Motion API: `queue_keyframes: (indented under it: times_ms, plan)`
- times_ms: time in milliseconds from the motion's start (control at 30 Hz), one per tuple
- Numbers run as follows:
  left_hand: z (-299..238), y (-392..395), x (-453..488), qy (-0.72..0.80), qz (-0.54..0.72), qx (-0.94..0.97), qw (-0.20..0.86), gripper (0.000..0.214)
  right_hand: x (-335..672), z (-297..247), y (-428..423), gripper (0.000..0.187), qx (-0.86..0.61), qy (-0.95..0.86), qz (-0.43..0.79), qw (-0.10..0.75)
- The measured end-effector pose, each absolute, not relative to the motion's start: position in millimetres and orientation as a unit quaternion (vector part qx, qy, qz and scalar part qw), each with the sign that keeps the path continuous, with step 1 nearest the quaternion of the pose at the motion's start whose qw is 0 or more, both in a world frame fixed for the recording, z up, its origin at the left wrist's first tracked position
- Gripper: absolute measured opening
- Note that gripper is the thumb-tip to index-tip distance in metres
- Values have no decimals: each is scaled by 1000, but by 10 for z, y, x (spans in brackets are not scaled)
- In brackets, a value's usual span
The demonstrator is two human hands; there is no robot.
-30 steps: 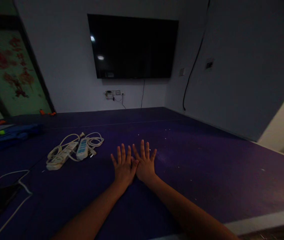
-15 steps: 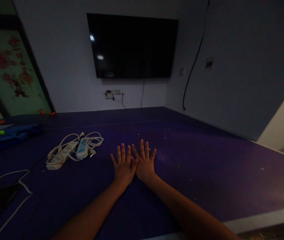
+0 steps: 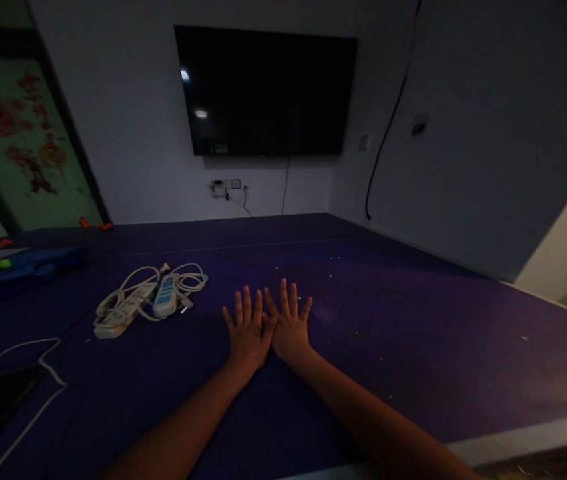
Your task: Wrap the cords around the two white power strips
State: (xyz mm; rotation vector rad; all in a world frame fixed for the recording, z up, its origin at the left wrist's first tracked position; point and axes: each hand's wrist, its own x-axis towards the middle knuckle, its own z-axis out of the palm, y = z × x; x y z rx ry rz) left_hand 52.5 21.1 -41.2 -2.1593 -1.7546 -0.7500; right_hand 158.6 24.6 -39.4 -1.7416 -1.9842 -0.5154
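Fingers spread and palm down, my left hand (image 3: 247,335) is over the purple surface (image 3: 373,307), apparently resting on it. Beside it my right hand (image 3: 289,327) lies the same way, its fingers also spread. The two hands meet at the thumbs, which touch or overlap. Neither hand holds anything. Left of my hands sit two power strips with coiled white cords: a white one (image 3: 136,301) and one with a blue face (image 3: 166,293). Small white scraps (image 3: 330,275) are scattered on the surface beyond and to the right of my right hand.
At the far left is a blue cloth bundle (image 3: 43,262). A dark flat object (image 3: 3,403) with a white cable (image 3: 56,377) lies near left. A large television (image 3: 273,93) hangs on the back wall above sockets (image 3: 233,185). A black cable (image 3: 388,130) dangles at right.
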Motion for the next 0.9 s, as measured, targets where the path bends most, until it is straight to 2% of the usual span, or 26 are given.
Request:
queue_keyframes:
  times_ms: [900]
  plan:
    - [-398,203,520,-605,-255,-744,121,61,1574,-466,312,55,-634,-715,-187,227]
